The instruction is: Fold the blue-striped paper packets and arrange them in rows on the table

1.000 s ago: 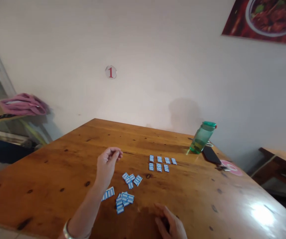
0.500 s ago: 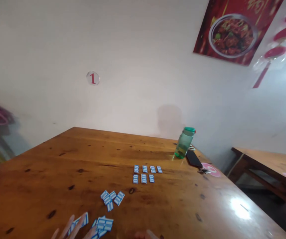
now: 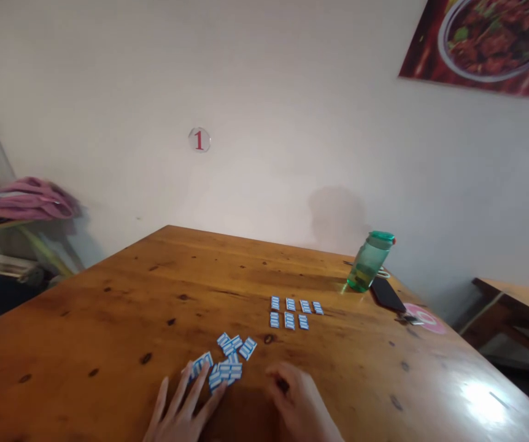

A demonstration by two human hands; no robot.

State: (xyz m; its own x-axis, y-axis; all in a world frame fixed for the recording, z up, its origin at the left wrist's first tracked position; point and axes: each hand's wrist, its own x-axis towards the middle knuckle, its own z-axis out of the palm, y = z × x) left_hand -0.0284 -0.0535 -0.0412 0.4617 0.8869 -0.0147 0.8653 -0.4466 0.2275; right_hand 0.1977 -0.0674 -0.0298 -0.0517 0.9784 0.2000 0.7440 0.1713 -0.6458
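Note:
My left hand point(image 3: 184, 408) lies low in the picture with its fingers spread. Its fingertips touch a blue-and-white striped piece point(image 3: 201, 363) and the edge of a small heap of similar pieces point(image 3: 230, 371). Just beyond them is a looser cluster of these flat pieces point(image 3: 232, 345), with one point(image 3: 248, 348) on its right. To the right of the heap, my right hand point(image 3: 296, 399) rests curled near the table, and I see nothing between its fingers. Farther off, more striped pieces point(image 3: 289, 320) lie in two short rows.
A green bottle point(image 3: 370, 263) stands at the far right of the wooden table point(image 3: 121, 307). Beside it lie a black phone point(image 3: 388, 294), a small metal object point(image 3: 409, 319) and a pink round sticker point(image 3: 425, 318). Pink cloth point(image 3: 29, 199) sits off to the left.
The view has shifted left and down, so more of both hands shows. The left hand and the pieces under it have moved closer to the loose cluster. The right hand has come into view.

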